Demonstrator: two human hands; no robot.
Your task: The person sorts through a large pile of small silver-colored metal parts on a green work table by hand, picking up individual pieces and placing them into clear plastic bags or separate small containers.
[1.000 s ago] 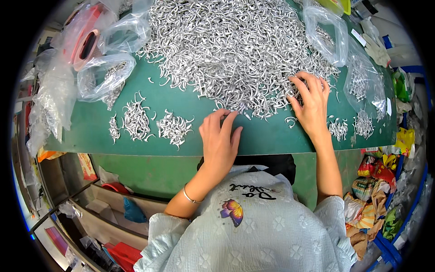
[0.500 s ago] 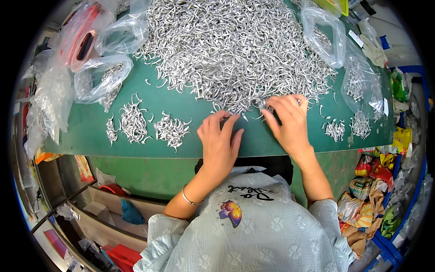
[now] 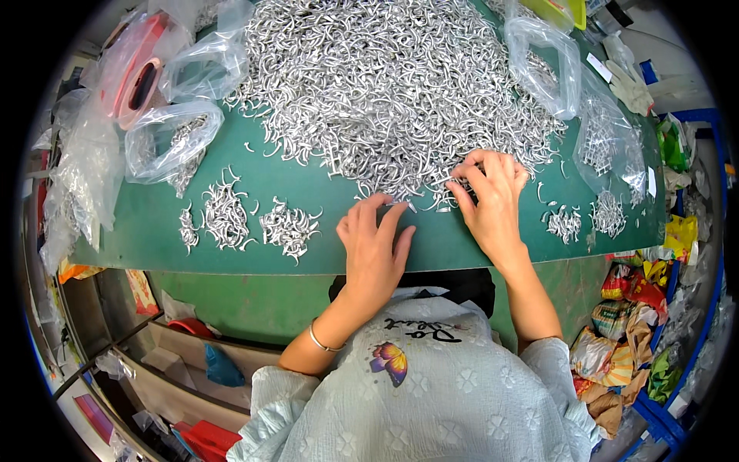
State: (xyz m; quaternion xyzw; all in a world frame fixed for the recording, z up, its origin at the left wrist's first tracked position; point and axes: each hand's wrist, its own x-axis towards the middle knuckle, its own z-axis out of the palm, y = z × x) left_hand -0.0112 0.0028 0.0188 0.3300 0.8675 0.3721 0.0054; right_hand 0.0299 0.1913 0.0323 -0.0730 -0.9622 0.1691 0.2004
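Main pile of curved silver pieces (image 3: 385, 100) covered the middle of the green table (image 3: 446, 250) from the far edge, tapering toward the near edge. Left hand (image 3: 373, 246) sat at that taper: fingers half curled, thumb and index apart, loose piece (image 3: 412, 206) just beside the index fingertip. Right hand (image 3: 494, 208) bent over the near-right fringe, small thumb-index gap, pieces right at its fingertips. Couldn't make out whether either gripped any. Three small heaps (image 3: 225, 217) lay toward the near-left corner, two others (image 3: 565, 223) near-right.
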